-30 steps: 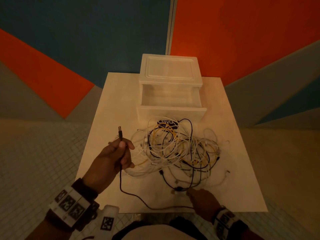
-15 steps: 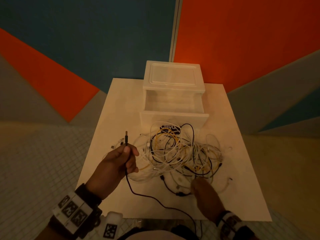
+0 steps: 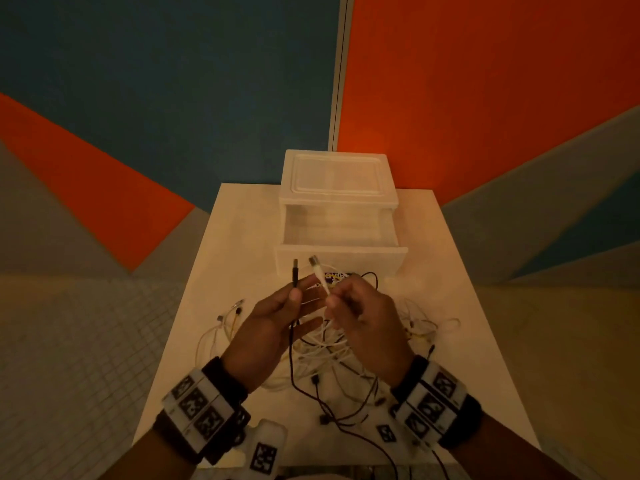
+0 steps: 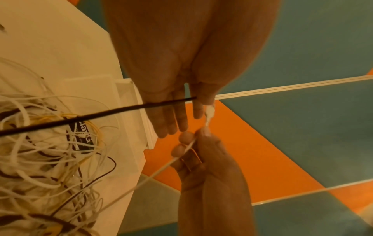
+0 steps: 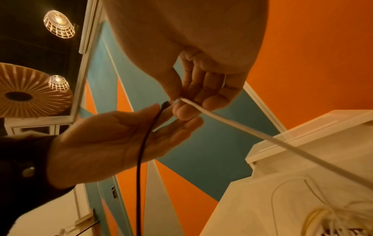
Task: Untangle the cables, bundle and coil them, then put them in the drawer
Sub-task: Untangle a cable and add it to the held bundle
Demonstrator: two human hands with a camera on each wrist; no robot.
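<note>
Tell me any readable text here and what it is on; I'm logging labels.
"lavG", partly covered: white letters on the small dark label lying in the tangled pile of white, black and yellow cables.
Black-and-white square marker patterns on the wrist bands: no words.

A decorated indoor room, perhaps a studio: bold orange, teal and grey wall panels [image 3: 485,81], caged ceiling lamps [image 5: 59,24], tiled floor [image 3: 69,341].

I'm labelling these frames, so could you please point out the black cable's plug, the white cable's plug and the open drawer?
black cable's plug [image 3: 295,267], head view, on the connector's dark body.
white cable's plug [image 3: 314,264], head view, on the pale connector tip.
drawer [image 3: 341,257], head view, on its front wall.
</note>
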